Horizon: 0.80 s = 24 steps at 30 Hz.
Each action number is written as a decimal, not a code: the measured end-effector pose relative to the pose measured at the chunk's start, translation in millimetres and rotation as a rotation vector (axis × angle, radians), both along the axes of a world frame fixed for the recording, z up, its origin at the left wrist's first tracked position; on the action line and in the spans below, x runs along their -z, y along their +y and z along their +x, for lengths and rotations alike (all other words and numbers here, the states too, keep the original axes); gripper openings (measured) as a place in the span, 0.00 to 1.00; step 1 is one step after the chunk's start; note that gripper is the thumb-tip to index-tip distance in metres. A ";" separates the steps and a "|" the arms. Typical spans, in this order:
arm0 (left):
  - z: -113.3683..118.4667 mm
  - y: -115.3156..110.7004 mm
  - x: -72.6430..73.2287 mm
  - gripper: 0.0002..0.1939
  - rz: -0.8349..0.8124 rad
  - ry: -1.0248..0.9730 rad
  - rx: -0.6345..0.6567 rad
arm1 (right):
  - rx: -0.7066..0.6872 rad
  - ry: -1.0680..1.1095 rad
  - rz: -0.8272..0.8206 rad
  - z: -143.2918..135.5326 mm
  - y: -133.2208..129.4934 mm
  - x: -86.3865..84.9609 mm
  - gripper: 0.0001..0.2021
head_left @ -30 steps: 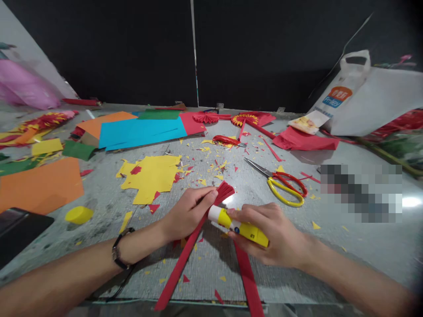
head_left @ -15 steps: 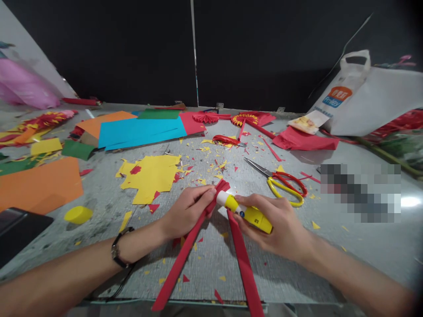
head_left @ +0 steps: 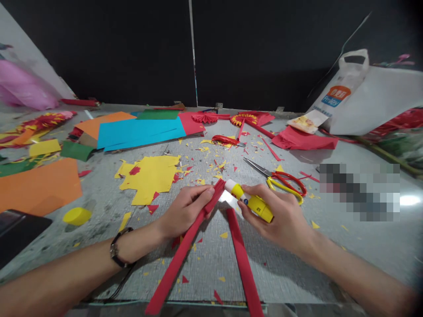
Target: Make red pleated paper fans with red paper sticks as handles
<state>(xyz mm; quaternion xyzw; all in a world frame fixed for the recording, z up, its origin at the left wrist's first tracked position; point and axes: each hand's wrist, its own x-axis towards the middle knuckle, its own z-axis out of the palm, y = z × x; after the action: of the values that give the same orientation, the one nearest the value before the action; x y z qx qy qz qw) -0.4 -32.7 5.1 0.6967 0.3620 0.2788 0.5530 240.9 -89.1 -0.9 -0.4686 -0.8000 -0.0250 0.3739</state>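
Note:
My left hand [head_left: 188, 211] pinches a folded red paper strip [head_left: 181, 259], whose pleated upper end sticks up past the thumb and whose long tail runs down to the table's front edge. A yellow glue stick [head_left: 254, 203] is gripped in my right hand [head_left: 274, 215], its white tip at the upper end of the pleated paper. Between my forearms a second red strip [head_left: 243, 264] lies on the table, touched by neither hand. Behind my right hand are scissors [head_left: 280, 180] with red and yellow handles, their blades pointing back left.
Yellow paper [head_left: 153, 178], a blue sheet [head_left: 142, 132] and orange paper [head_left: 39, 185] lie left, near a yellow cap [head_left: 77, 215] and a black device [head_left: 20, 233]. Red-handled scissors [head_left: 226, 140] and red fans [head_left: 244, 119] are behind. A white bag [head_left: 360, 97] stands back right.
The glue stick in my right hand has moved up and slightly right, from the side of the pleated paper to its upper end. The red strip's tail has shifted slightly left.

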 end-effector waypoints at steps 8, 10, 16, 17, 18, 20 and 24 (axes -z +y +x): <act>1.2 -0.5 1.4 0.22 0.036 0.024 -0.022 | -0.147 -0.067 -0.041 -0.7 -5.6 4.8 0.11; 0.9 -0.3 2.0 0.21 0.059 0.024 -0.016 | -0.178 -0.061 -0.054 -3.0 -7.0 4.6 0.11; 1.1 0.9 3.4 0.21 0.116 0.036 -0.006 | -0.260 -0.032 -0.100 -5.4 -8.4 5.3 0.10; 1.3 1.0 3.4 0.21 0.129 0.042 -0.011 | -0.266 -0.031 -0.097 -5.5 -8.5 5.6 0.10; 1.4 1.1 3.4 0.20 0.145 0.048 -0.018 | -0.272 -0.032 -0.094 -5.7 -8.5 5.7 0.11; 1.6 1.2 2.9 0.20 0.188 0.062 -0.029 | -0.289 -0.037 -0.090 -6.6 -8.8 5.1 0.11; 2.0 0.9 1.1 0.20 0.232 0.080 -0.018 | -0.333 -0.068 -0.082 -10.2 -11.6 1.9 0.09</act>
<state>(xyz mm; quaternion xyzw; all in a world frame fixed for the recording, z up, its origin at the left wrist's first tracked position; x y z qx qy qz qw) 1.6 -31.7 4.0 0.7632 0.3552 0.2957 0.4516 230.8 -100.7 -2.8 -0.3432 -0.8791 0.0542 0.3264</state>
